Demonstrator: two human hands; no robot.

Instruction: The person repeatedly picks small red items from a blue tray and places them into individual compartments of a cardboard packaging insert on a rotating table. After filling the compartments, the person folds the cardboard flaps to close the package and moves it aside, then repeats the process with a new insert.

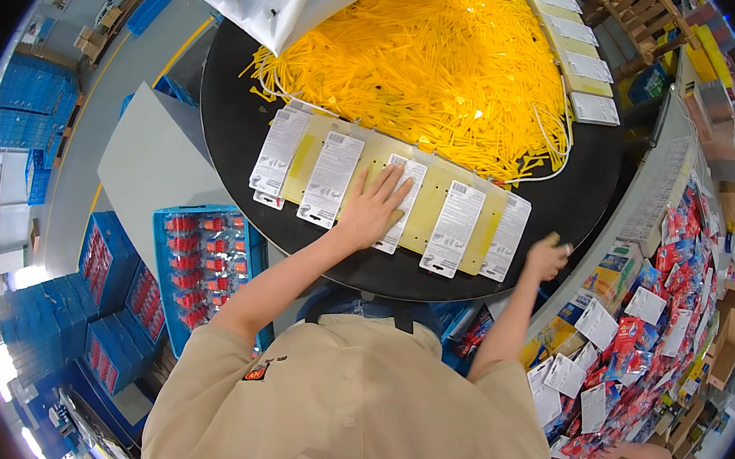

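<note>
My left hand (374, 211) lies with its fingers spread on a printed blister card (401, 223), at the middle of a pale yellow fixture plate (433, 199). Several more such cards rest along the plate, among them one to the left (331, 179) and one to the right (452, 230). My right hand (547, 259) is raised off the plate's right end, near the rim of the round black table (562, 208). Its fingers are bent and slightly blurred; whether it holds something small cannot be told. Beyond the plate lies a large heap of thin yellow plastic pieces (424, 56).
A blue crate (155, 262) of red packaged items stands at the left. Stacked blue crates (35, 101) are farther left. On the right, a bench holds a pile of red packages and white cards (645, 304). Another person's arm (641, 453) is at lower right.
</note>
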